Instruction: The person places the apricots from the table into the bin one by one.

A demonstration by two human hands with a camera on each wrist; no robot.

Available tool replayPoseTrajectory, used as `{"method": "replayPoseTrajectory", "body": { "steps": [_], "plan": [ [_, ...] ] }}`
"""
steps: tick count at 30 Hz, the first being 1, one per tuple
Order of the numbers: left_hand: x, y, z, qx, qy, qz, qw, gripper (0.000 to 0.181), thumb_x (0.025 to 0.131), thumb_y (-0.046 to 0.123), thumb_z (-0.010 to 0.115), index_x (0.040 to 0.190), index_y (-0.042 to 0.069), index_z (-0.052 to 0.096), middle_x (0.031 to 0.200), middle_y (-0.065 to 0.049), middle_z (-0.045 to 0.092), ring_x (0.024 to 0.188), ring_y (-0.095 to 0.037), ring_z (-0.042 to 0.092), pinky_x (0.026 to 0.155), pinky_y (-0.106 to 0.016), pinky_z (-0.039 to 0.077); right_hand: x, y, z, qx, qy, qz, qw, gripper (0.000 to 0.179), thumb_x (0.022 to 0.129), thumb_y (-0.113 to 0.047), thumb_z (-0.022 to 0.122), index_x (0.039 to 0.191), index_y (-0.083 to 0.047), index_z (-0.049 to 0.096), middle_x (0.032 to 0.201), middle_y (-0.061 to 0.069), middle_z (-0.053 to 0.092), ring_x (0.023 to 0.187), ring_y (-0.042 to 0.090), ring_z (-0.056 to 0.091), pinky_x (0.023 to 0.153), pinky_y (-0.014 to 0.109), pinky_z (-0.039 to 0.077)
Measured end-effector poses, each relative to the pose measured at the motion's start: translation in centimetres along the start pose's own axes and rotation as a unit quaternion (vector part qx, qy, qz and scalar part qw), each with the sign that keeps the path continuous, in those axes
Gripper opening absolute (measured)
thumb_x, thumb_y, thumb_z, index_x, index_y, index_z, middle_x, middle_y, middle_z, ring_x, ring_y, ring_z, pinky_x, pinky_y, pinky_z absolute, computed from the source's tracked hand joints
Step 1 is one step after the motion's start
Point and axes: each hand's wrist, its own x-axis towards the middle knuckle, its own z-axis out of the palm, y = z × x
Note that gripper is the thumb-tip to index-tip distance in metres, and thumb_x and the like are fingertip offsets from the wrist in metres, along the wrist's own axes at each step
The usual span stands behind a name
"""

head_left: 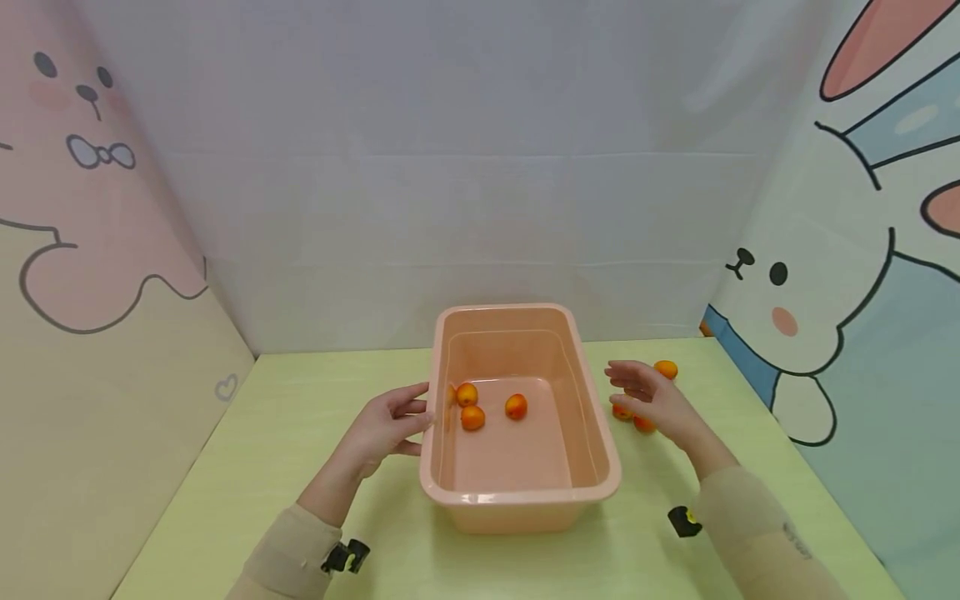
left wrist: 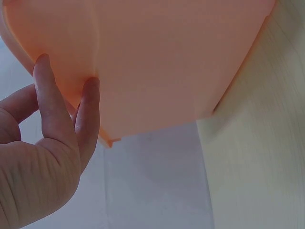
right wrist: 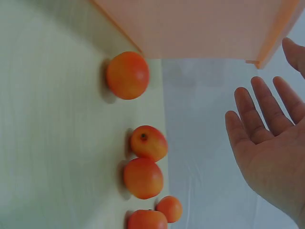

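A peach-coloured plastic basin (head_left: 520, 500) stands on the table, with three small orange-red fruits inside, one of them a fruit (head_left: 516, 407) near the middle. My left hand (head_left: 381, 429) is at the basin's left side. In the left wrist view its fingers (left wrist: 51, 105) reach, nearly straight, to the outer wall just under the rim. To the right of the basin, my right hand (head_left: 656, 400) hovers over several more orange-red fruits (head_left: 666, 369), partly covering them in the head view. Its fingers (right wrist: 250, 114) are extended and spread, with nothing held.
In the right wrist view, loose fruits (right wrist: 127, 75) lie in an uneven line on the pale green table (right wrist: 57, 143), one close to the basin. A white backdrop (head_left: 480, 208) rises behind the table, and printed cartoon panels (head_left: 810, 317) flank both sides.
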Motion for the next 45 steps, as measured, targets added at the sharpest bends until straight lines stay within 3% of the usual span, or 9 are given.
{"method": "replayPoseTrajectory", "body": {
  "steps": [2,4,13,22,29,37,45],
  "plan": [
    [0.0,0.1,0.0,0.000,-0.003,0.003,1.0000,0.060,0.096,0.006,0.064,0.149,-0.005,0.038,0.127,-0.026,0.058,0.098,-0.033,0.069,0.069,-0.042,0.061,-0.3,0.9,0.3,0.001,-0.007,0.000,1.0000,0.054,0.096,-0.013,0.066,0.144,0.002,0.044,0.141,0.024,0.050,0.128,0.043,0.047,0.109,0.055,0.038],
    [0.0,0.1,0.0,-0.002,-0.005,0.006,1.0000,0.059,0.096,0.005,0.064,0.149,-0.005,0.038,0.127,-0.027,0.058,0.099,-0.033,0.069,0.069,-0.042,0.061,-0.5,1.5,0.7,0.004,-0.017,0.003,0.9998,0.056,0.096,-0.013,0.067,0.144,0.003,0.044,0.142,0.025,0.048,0.129,0.044,0.046,0.108,0.059,0.036],
    [0.0,0.1,0.1,-0.003,-0.002,0.005,1.0000,0.059,0.096,0.005,0.064,0.148,-0.005,0.039,0.126,-0.026,0.059,0.098,-0.033,0.069,0.068,-0.042,0.061,-1.3,3.5,1.8,-0.012,-0.039,0.040,0.9984,0.062,0.093,-0.024,0.072,0.144,-0.001,0.046,0.144,0.022,0.048,0.131,0.044,0.044,0.108,0.060,0.036],
    [0.2,-0.3,0.0,-0.005,0.002,0.003,1.0000,0.058,0.095,0.006,0.066,0.147,-0.004,0.041,0.124,-0.025,0.060,0.098,-0.033,0.069,0.069,-0.043,0.061,-1.5,5.3,2.5,-0.029,-0.057,0.008,0.9979,0.058,0.093,-0.018,0.071,0.142,0.002,0.047,0.143,0.024,0.048,0.129,0.047,0.045,0.105,0.060,0.040],
    [0.3,-0.4,0.2,-0.007,0.008,-0.002,0.9999,0.058,0.094,0.005,0.067,0.147,-0.001,0.043,0.123,-0.023,0.061,0.098,-0.033,0.069,0.069,-0.044,0.061,-1.2,6.7,2.9,-0.021,-0.063,0.030,0.9973,0.059,0.093,-0.019,0.072,0.142,0.001,0.047,0.142,0.024,0.049,0.127,0.046,0.047,0.103,0.056,0.045],
    [0.2,-0.5,0.2,-0.008,0.009,-0.003,0.9999,0.058,0.094,0.005,0.067,0.147,-0.001,0.043,0.123,-0.023,0.061,0.098,-0.033,0.069,0.069,-0.044,0.061,-0.9,7.3,2.9,-0.016,-0.071,0.021,0.9972,0.056,0.092,-0.011,0.071,0.139,0.008,0.047,0.136,0.028,0.052,0.121,0.045,0.053,0.102,0.057,0.045],
    [0.2,-0.5,0.1,-0.008,0.003,0.000,1.0000,0.059,0.095,0.005,0.066,0.148,-0.002,0.042,0.124,-0.024,0.060,0.099,-0.033,0.069,0.070,-0.044,0.061,-0.7,7.9,3.3,-0.052,-0.054,0.030,0.9968,0.050,0.091,-0.010,0.073,0.133,0.008,0.053,0.128,0.025,0.059,0.115,0.041,0.058,0.101,0.056,0.045]
  ]
}}
